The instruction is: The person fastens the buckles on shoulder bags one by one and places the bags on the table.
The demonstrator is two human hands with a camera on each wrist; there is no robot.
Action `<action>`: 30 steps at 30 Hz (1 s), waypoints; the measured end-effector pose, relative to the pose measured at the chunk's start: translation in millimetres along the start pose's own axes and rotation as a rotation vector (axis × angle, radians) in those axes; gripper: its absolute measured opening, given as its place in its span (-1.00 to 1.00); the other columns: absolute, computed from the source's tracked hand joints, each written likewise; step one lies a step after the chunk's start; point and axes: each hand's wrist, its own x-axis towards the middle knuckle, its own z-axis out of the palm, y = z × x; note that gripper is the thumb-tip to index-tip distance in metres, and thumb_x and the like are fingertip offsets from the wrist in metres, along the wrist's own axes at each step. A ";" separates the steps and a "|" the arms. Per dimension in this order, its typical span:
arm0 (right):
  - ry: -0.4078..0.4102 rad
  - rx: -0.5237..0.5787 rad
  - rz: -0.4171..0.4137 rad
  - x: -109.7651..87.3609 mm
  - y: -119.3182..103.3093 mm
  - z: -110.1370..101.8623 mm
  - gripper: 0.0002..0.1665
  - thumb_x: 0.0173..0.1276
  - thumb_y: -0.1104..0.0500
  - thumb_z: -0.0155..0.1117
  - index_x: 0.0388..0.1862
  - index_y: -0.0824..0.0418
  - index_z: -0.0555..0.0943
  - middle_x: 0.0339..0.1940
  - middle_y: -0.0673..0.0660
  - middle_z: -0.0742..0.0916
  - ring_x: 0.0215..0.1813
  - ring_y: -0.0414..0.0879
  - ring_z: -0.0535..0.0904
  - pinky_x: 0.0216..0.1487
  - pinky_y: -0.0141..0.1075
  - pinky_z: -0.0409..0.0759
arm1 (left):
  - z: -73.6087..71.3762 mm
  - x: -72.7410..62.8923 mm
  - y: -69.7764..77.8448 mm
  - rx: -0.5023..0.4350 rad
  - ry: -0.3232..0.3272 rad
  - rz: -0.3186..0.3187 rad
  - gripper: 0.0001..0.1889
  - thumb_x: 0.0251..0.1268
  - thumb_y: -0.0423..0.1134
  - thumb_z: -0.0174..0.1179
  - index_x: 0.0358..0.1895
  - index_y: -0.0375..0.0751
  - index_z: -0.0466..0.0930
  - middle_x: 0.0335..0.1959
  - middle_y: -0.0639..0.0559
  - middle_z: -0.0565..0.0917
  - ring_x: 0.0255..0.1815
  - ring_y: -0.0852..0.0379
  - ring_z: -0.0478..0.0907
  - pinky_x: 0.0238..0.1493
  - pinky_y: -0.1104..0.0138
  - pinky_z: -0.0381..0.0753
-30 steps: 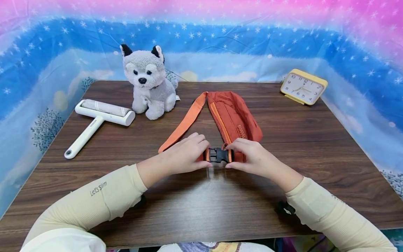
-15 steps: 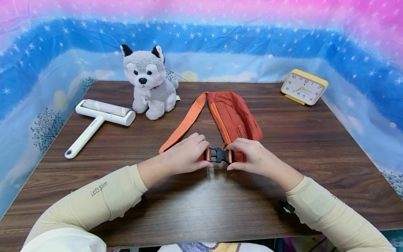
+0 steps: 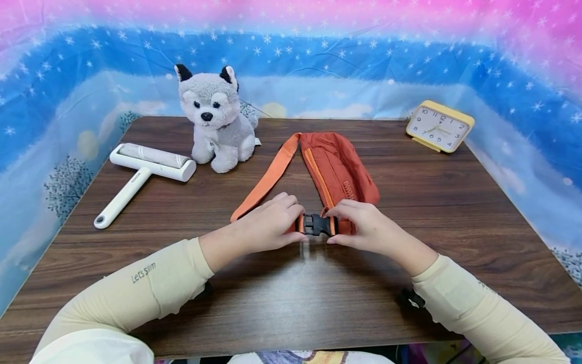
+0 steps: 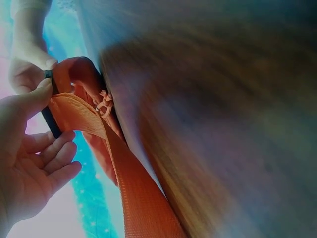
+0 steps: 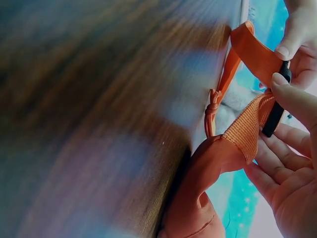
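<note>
Black buckle [image 3: 317, 224] stays put, both hands [image 3: 275, 222] [image 3: 370, 227] pinching its opposite ends as a second ago.

A rust-red fabric bag [image 3: 341, 169] has an orange webbing strap [image 3: 268, 178] and black plastic buckle [image 3: 318, 224]; white snowflakes [image 3: 267, 39] pattern the blue-and-pink cloth backdrop [image 3: 309, 58].

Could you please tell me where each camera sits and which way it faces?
Head: on the head, facing forward and down at the table and bag; left hand, right hand and sleeves show.
Left wrist: worn there, facing the left hand at the buckle and strap; the right hand shows beyond.
Right wrist: worn there, facing the right hand at the buckle; the left hand shows beyond.
Both wrist views share the buckle.
</note>
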 end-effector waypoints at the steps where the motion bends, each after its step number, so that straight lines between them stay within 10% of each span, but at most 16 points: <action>1: 0.002 0.001 -0.004 0.0 0.4 0.3 -0.51 0.03 0.09 0.52 -0.09 0.26 0.59 -0.21 0.02 0.63 -0.26 -0.21 0.51 -0.26 -0.30 0.50 | 0.0 0.0 0.1 0.001 0.000 -0.002 -0.58 0.12 0.02 0.33 -0.20 -0.30 0.55 -0.37 0.03 0.45 -0.35 0.09 0.33 -0.31 0.28 0.33; 30: 0.026 -0.020 -0.048 3.3 2.8 2.8 -0.49 0.00 0.12 0.53 -0.09 0.29 0.60 -0.23 0.05 0.64 -0.29 -0.19 0.50 -0.31 -0.32 0.48 | 1.1 0.4 -0.7 0.003 0.022 -0.013 -0.56 0.08 0.01 0.35 -0.20 -0.32 0.55 -0.37 0.00 0.45 -0.36 0.07 0.34 -0.33 0.29 0.35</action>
